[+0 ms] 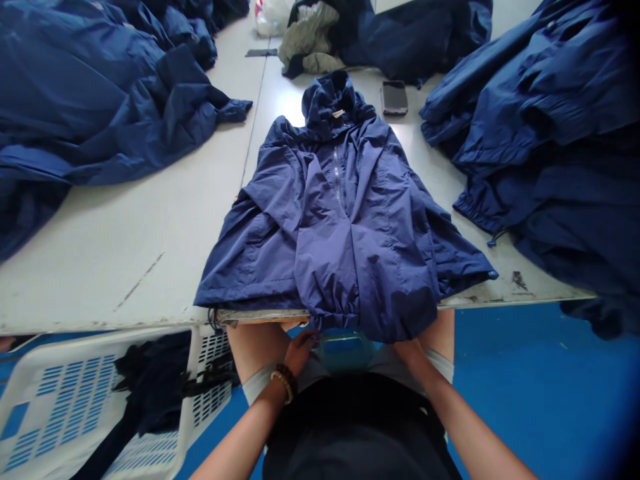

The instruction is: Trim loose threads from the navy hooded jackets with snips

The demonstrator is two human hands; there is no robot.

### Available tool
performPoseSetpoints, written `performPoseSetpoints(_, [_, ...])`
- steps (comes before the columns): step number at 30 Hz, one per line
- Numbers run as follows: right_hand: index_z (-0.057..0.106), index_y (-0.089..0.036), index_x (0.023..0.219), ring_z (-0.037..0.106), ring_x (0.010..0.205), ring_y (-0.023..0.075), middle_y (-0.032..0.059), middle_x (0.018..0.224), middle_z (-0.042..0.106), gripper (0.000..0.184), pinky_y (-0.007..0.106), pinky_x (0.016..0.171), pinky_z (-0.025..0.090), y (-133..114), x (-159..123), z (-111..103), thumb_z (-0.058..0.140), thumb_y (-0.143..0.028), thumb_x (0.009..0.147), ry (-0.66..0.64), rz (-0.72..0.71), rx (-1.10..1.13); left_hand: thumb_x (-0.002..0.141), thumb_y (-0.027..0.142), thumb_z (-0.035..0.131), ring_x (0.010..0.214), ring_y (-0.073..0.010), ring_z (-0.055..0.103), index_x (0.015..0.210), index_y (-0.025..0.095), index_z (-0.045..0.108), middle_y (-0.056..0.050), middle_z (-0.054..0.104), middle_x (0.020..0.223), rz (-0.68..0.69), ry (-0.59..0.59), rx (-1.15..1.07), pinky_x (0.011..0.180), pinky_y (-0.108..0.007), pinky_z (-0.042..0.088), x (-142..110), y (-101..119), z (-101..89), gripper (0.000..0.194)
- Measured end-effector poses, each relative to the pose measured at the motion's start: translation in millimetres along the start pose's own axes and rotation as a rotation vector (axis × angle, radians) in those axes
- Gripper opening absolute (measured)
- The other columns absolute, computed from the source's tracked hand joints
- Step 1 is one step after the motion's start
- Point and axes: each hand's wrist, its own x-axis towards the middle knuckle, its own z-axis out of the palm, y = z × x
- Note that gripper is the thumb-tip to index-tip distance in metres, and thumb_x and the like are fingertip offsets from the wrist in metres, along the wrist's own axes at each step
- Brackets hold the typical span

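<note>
Hooded jacket (340,220) amid heaped jackets (540,127), likely phone (394,97) beyond

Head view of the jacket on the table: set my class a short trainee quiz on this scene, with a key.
1. Which wrist, left or right, wears the beaded bracelet?
2. True or false: the hood of the navy jacket points toward the person.
3. What lies on the white table to the right of the hood?

Key: 1. left; 2. false; 3. a smartphone.
</note>
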Motion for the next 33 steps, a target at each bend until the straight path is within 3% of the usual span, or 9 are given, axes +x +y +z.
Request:
performPoseSetpoints(6, [0.082, -0.023, 0.108, 0.073, 0.117, 0.0471, 0.0196, 0.112, 0.081, 0.054, 0.057, 0.101, 0.053, -35, -47, -27, 0.056, -0.064, 0.085, -0.197, 0.058, -0.136, 0.078, 0.058, 0.082, 0.100, -0.0294, 0.075, 0.100, 0.019, 0.080, -0.011, 0.081, 0.101, 0.096, -0.197, 0.084, 0.084, -0.037, 0.056, -51, 44, -3.8, 0.045])
performPoseSetpoints(10, [0.069, -0.027, 0.079, 0.069, 0.078, 0.0282, 0.0065, 0.081, 0.075, 0.042, 0.039, 0.074, 0.049, -93, -89, -59, 0.056, -0.062, 0.097, -0.503, -0.134, -0.175, 0.097, 0.063, 0.068, 0.112, -0.0319, 0.075, 0.118, 0.023, 0.084, -0.013, 0.083, 0.114, 0.241, -0.709, 0.238, 0.099, -0.041, 0.055, -124, 129, -28.6, 0.047])
performPoseSetpoints(12, [0.054, -0.026, 0.072, 0.059, 0.070, 0.0224, 0.0026, 0.072, 0.064, 0.046, 0.035, 0.067, 0.044, -130, -98, -81, 0.061, -0.063, 0.099, -0.513, -0.224, -0.135, 0.099, 0.067, 0.064, 0.114, -0.0330, 0.075, 0.123, 0.025, 0.083, -0.013, 0.082, 0.118, 0.360, -0.790, 0.242, 0.104, -0.044, 0.055, -158, 178, -45.8, 0.051])
performPoseSetpoints(14, [0.043, -0.026, 0.076, 0.053, 0.068, 0.0194, 0.0006, 0.073, 0.059, 0.046, 0.033, 0.065, 0.043, -169, -91, -108, 0.062, -0.060, 0.101, -0.365, -0.342, -0.013, 0.100, 0.067, 0.062, 0.112, -0.0327, 0.075, 0.119, 0.024, 0.083, -0.013, 0.081, 0.117, 0.548, -0.657, 0.256, 0.105, -0.046, 0.057, -174, 226, -63.1, 0.051])
performPoseSetpoints(18, [0.045, -0.027, 0.091, 0.061, 0.085, 0.0217, 0.0044, 0.095, 0.067, 0.039, 0.037, 0.083, 0.049, -249, -18, -152, 0.064, -0.059, 0.102, 0.204, -0.529, 0.030, 0.098, 0.061, 0.068, 0.127, -0.0302, 0.070, 0.126, 0.023, 0.074, -0.011, 0.077, 0.130, 0.853, 0.026, 0.420, 0.117, -0.046, 0.052, -135, 311, -88.4, 0.048])
performPoseSetpoints(23, [0.054, -0.015, 0.120, 0.061, 0.122, 0.0389, 0.0240, 0.123, 0.065, 0.061, 0.050, 0.107, 0.047, -328, 121, -149, 0.072, -0.068, 0.094, 0.427, -0.435, -0.270, 0.083, 0.066, 0.079, 0.162, -0.0470, 0.034, 0.163, 0.006, 0.040, -0.031, 0.033, 0.173, 0.662, 0.721, 0.753, 0.131, -0.058, 0.036, -23, 395, -88.6, 0.108])
performPoseSetpoints(27, [0.054, -0.016, 0.119, 0.063, 0.118, 0.0373, 0.0219, 0.119, 0.066, 0.055, 0.053, 0.105, 0.048, -346, 182, -125, 0.078, -0.057, 0.092, 0.376, -0.398, -0.331, 0.083, 0.065, 0.077, 0.162, -0.0553, 0.029, 0.150, 0.000, 0.054, -0.038, 0.033, 0.171, 0.554, 0.751, 0.902, 0.128, -0.067, 0.033, 19, 415, -69.7, 0.096])
performPoseSetpoints(30, [0.054, -0.021, 0.115, 0.066, 0.106, 0.0286, 0.0123, 0.112, 0.069, 0.037, 0.043, 0.098, 0.052, -334, 189, -118, 0.078, -0.038, 0.094, 0.276, -0.441, -0.371, 0.090, 0.046, 0.069, 0.160, -0.0470, 0.037, 0.133, 0.007, 0.067, -0.031, 0.054, 0.159, 0.711, 0.692, 0.925, 0.129, -0.060, 0.035, 21, 405, -58.2, 0.058])
performPoseSetpoints(33, [0.054, -0.023, 0.107, 0.068, 0.096, 0.0237, 0.0062, 0.102, 0.072, 0.024, 0.035, 0.091, 0.051, -318, 176, -124, 0.073, -0.019, 0.092, 0.269, -0.505, -0.359, 0.096, 0.038, 0.056, 0.130, -0.0358, 0.068, 0.120, 0.014, 0.070, -0.020, 0.075, 0.131, 0.850, 0.584, 0.925, 0.115, -0.049, 0.052, 13, 392, -58.9, 0.037])
